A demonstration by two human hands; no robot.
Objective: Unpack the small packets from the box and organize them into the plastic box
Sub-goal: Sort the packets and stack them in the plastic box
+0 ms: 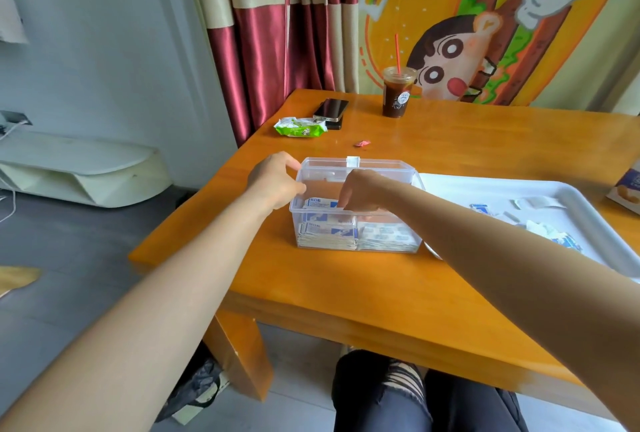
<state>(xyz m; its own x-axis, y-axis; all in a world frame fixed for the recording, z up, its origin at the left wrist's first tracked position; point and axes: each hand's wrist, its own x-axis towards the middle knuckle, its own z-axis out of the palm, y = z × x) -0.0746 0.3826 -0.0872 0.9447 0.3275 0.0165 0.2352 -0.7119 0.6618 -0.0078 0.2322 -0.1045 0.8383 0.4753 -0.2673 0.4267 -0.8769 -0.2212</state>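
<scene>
A person is sitting at a glossy orange wooden table point(346, 293), with knees in ripped black jeans point(398, 397) showing below its near edge. The clear plastic box point(388, 168) is standing open near the table's front left corner. Two flat stacks of small packets point(327, 236) are lying side by side on its floor.

The left hand point(277, 178) is gripping the box's left wall, fingers curled over the rim. The right hand point(363, 189) is reaching down inside, its fingers pinching a blue-and-white packet point(320, 203) that is standing on edge above the left stack.

Just right of the box, a white tray point(450, 182) is holding a scatter of loose packets point(481, 208). A corner of a cardboard box point(628, 185) is showing at the frame's right edge.

Toward the far edge, an iced coffee cup point(398, 92) with a red straw is standing. To its left, a phone point(330, 108) is lying beside a green wipes pack point(300, 126), and a small red wrapper point(362, 144) is lying apart from them.

Red-and-beige curtains point(277, 33) and a cartoon burger wall hanging point(502, 23) are hanging behind the table. At left, a white low shelf point(79, 172) is sitting against a pale grey wall above dark flooring.
</scene>
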